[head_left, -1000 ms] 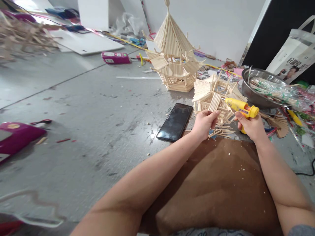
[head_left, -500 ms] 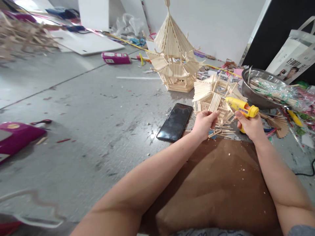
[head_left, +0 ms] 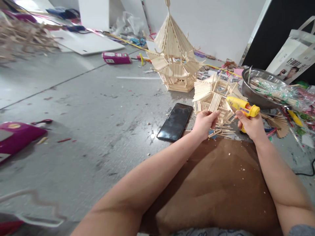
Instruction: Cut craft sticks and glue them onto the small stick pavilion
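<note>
The left hand's (head_left: 204, 124) fingers pinch the lower end of a stick panel (head_left: 215, 101), which rises beyond their tips and hides part of the model (head_left: 203, 90) behind. The right hand's (head_left: 251, 126) fingers grip the glue gun (head_left: 240, 104), covering much of its handle; its nozzle points at the panel's edge, but whether they touch is too small to tell. Loose sticks (head_left: 225, 132) lie between both hands' fingers. Left of the left fingers is a phone (head_left: 175, 122); farther beyond them stands a tower (head_left: 173, 37), its tip cut off. Beyond the right fingers, plastic blurs the bowl's (head_left: 253, 96) contents.
</note>
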Available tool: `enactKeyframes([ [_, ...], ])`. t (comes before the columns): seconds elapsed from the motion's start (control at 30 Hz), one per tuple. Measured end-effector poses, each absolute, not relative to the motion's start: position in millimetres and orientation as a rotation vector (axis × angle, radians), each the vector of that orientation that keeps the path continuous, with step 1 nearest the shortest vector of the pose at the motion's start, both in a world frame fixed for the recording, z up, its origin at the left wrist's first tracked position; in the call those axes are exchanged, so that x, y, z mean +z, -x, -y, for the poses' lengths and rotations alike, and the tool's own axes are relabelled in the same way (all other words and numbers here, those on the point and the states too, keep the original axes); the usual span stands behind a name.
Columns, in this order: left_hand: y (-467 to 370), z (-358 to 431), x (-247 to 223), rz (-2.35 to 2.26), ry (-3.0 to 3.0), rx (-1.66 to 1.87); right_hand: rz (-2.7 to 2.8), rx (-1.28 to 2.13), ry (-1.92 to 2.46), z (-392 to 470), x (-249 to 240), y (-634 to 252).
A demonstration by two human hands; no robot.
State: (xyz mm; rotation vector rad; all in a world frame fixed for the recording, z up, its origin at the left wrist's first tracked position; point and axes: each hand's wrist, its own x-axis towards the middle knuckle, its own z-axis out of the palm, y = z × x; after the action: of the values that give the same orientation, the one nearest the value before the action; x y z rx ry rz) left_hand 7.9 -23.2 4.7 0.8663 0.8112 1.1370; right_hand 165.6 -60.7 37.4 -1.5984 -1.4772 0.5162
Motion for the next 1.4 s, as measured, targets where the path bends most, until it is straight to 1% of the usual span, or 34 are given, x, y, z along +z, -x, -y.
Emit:
enactKeyframes([
  [0.23,-4,32,3,-0.77,-0.911,1.049,1.412,0.577,1.572,63,39,-170],
  [0.33,-1,39,1,-0.843,-1.039,0.977,1.352,0.607,1.495,67,45,-173],
  [0.43,3,42,-1,-0.991,-1.463,0.845,1.345,0.695,1.439,74,58,-179],
  [0.57,8,39,-3,-1.154,-2.139,0.566,1.38,0.804,1.304,87,76,-187],
  [0.67,11,37,-1,-1.259,-2.37,0.352,1.357,0.798,1.207,94,86,-191],
  [0.8,16,35,7,-1.316,-2.435,0.107,1.351,0.765,1.237,98,93,-193],
  [0.93,24,28,15,-1.341,-2.485,0.05,1.366,0.762,1.225,98,95,-194],
  [1.1,35,22,29,-1.445,-2.446,-0.131,1.329,0.736,1.23,99,97,-193],
  [1.4,38,27,38,-1.306,-2.437,-0.343,1.331,0.745,1.23,99,96,-194],
])
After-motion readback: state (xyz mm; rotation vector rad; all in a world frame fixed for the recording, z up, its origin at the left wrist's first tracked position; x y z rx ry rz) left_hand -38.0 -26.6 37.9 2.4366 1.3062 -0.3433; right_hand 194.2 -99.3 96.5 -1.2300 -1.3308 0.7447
